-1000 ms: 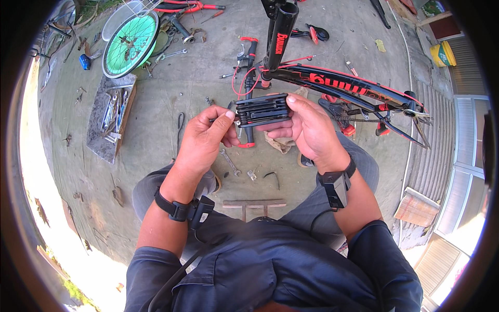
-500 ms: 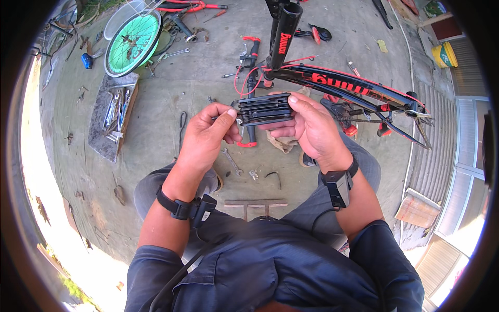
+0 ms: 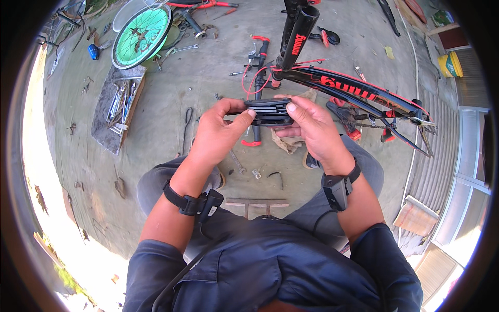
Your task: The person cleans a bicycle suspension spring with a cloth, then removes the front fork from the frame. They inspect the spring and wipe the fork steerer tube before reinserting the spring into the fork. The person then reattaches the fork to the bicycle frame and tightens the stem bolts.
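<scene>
Between both hands is a black folding multi-tool, held level in front of my chest, with its narrow blades or keys folded side by side in the body. My left hand pinches its left end, the thumb lying on the tool's face. My right hand grips the right end, thumb on top and fingers curled behind. Below the tool, on the ground between my feet, lie an open-end wrench and a small light-coloured part.
Right of my hands stands a black and red bicycle frame. Handlebars with red ends lie beyond the tool. At the left are a tray of wrenches and a green-disc wheel. A small wooden stool is between my legs.
My left hand has moved right and its thumb has slid from the tool's end corner onto its face. My right hand keeps its grip. The whole view has shifted slightly.
</scene>
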A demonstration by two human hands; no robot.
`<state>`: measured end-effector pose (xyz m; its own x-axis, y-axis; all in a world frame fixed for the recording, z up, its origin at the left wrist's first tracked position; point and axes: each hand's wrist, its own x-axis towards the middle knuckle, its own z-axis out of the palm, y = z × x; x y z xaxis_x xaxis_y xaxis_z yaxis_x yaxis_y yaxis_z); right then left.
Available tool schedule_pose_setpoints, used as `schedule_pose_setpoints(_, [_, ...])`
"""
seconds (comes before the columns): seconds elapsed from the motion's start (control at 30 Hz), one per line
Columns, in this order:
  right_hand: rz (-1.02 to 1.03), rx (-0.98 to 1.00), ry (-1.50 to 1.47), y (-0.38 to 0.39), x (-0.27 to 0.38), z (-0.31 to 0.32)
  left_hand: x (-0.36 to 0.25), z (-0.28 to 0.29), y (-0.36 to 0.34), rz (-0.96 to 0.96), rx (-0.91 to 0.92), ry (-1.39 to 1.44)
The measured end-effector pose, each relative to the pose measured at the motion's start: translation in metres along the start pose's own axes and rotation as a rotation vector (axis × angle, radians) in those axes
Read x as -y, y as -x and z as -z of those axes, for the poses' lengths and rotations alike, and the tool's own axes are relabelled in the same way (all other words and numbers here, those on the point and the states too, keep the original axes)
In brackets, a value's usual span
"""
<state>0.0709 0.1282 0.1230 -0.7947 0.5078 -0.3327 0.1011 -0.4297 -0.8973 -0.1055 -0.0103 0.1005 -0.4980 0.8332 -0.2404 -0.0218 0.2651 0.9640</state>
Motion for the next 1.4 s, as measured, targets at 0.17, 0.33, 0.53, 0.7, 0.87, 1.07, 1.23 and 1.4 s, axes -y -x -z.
schedule_pose_setpoints(0.17, [0.029,0.056,0.112,0.004,-0.003,-0.005,-0.003,-0.005,0.001,0.031,0.021,-0.067])
schedule_pose_setpoints(0.33, [0.028,0.051,0.193,0.004,-0.005,-0.006,-0.003,-0.011,0.003,0.091,0.065,-0.065])
schedule_pose_setpoints(0.53, [0.041,0.089,0.189,0.003,-0.008,-0.006,0.004,-0.016,0.002,0.072,0.100,0.020])
schedule_pose_setpoints(0.7, [0.102,0.092,0.304,0.004,-0.011,-0.008,0.005,-0.014,0.001,0.034,0.125,-0.096])
schedule_pose_setpoints(0.87, [0.074,-0.035,0.267,0.000,-0.009,-0.003,-0.005,-0.003,0.005,0.093,0.234,0.079])
schedule_pose_setpoints(1.07, [0.026,-0.082,0.161,-0.006,0.000,0.010,-0.014,0.014,0.008,0.157,0.403,0.440])
schedule_pose_setpoints(1.23, [0.003,-0.110,0.011,-0.007,0.004,0.013,-0.018,0.022,0.007,0.142,0.490,0.554])
schedule_pose_setpoints(1.4, [0.012,-0.106,-0.017,-0.006,0.005,0.010,-0.017,0.019,0.007,0.173,0.450,0.485])
